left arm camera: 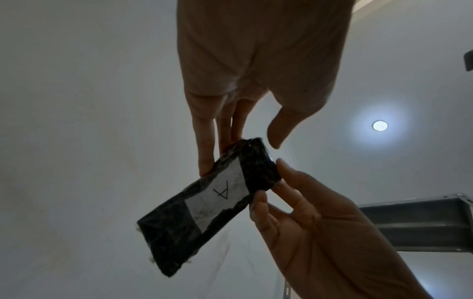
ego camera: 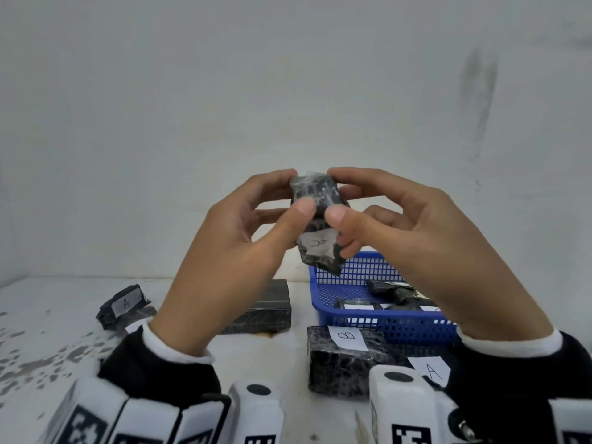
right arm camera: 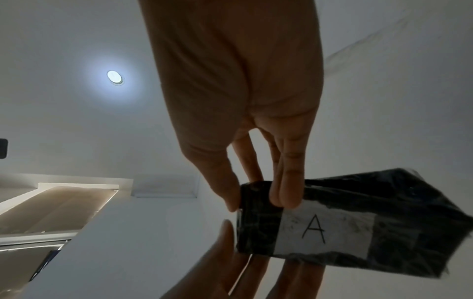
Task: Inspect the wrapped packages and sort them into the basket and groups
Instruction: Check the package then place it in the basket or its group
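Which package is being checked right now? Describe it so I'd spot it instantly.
Look above the blue basket at the raised hands. The left hand and right hand pinch the held package: black, plastic-wrapped, white label marked A. It alone is off the table.

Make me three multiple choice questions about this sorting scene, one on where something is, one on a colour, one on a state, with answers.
1. Where is the package labelled B?
A. in the basket
B. on the table in front of the basket
C. held up

2. What colour is the basket?
A. blue
B. red
C. green

3. How is the raised package labelled A held?
A. by the left hand alone
B. lying loose
C. by both the left and the right hand

Answers: B, it lies on the tabletop before the basket; A, its mesh wall is blue; C, fingers of both hands pinch its top end.
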Demonstrator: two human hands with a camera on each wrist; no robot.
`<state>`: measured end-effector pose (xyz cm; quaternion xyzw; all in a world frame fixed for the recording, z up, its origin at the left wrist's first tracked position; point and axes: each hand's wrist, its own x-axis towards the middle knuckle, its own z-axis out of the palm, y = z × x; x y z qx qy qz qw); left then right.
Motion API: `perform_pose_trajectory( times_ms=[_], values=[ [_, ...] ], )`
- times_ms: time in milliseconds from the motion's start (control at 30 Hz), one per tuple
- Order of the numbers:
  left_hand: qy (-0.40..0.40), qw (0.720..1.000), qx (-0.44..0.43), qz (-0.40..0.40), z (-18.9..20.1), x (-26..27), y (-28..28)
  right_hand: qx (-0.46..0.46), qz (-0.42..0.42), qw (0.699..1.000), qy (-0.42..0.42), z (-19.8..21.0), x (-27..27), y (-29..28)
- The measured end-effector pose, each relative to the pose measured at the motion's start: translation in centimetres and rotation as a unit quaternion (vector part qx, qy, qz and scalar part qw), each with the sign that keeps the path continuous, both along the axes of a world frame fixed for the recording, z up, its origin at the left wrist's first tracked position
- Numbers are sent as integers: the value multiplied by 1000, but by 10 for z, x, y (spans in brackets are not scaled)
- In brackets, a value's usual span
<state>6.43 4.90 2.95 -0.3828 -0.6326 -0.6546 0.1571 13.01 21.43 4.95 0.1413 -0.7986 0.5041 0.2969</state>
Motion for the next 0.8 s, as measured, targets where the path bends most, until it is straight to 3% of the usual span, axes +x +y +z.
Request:
perform_pose_trajectory(
  times_ms=[200,467,633,800],
  values=[
    [2,999,25,-25,2,3,-2,-10,29,1000,8,0,0,1],
    [3,1000,23,-1,4,6,-1,-1,25,999,20,-1,-3,-1],
    [-88,996,12,2,6,9,-4,18,36,999,10,-2,0,-4],
    [-173,982,42,-59,6,5,-5,42,49,997,40,-3,-1,-12]
  ],
)
